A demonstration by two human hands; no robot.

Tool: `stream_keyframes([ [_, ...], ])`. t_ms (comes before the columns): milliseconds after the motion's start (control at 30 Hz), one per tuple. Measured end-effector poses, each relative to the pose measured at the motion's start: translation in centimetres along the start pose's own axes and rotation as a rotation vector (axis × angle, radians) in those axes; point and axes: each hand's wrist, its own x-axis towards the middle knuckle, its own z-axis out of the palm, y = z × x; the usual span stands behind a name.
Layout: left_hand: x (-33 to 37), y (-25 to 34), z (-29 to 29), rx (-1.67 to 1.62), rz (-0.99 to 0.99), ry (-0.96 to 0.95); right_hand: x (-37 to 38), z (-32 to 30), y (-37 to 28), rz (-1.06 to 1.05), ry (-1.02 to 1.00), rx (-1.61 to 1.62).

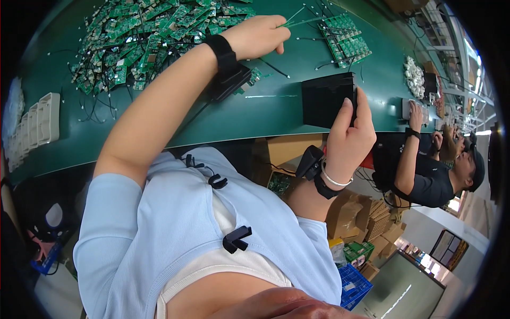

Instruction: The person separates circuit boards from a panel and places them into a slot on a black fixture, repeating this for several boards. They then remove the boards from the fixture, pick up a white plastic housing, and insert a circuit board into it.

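Note:
My left hand [260, 37] reaches over the table, its fingers pinched on a thin green strip [304, 23]; it looks like a circuit board seen edge-on, though too thin to be sure. My right hand [351, 130] grips a black box [325, 101] by its right side, thumb on the near face. To the left of my left hand spreads a big heap of green circuit boards [154, 40] with black cables. A panel of joined green boards [346, 40] lies beyond the black box. Below my left wrist, a small board [258, 76] is partly hidden.
A white compartment tray [43, 121] stands at the left of the green table [265, 114]. White small parts [413, 77] are piled at the right, near a co-worker [430, 175] in dark clothes. Cardboard boxes [353, 212] and a blue crate [355, 284] sit below the table at right.

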Motion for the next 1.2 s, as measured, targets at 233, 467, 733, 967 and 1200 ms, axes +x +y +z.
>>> stream_keyframes([
  [233,-2.2,2.9,1.5,0.698,0.024,-0.273,-0.5,-1.5,1.7,0.099,0.121,0.109],
  [467,-0.8,1.0,2.4,0.747,-0.054,-0.363,-0.9,-2.9,2.9,0.216,0.103,0.097],
  [733,-2.3,1.6,3.1,0.701,0.261,-0.300,-1.6,-3.8,4.4,0.243,0.141,0.217],
  [967,-4.5,2.4,4.8,0.662,0.304,-0.357,-0.9,-4.0,5.3,0.336,0.232,0.402],
  [1200,-5.4,2.0,6.1,0.754,0.148,-0.425,5.3,1.0,8.6,0.675,-0.027,1.235],
])
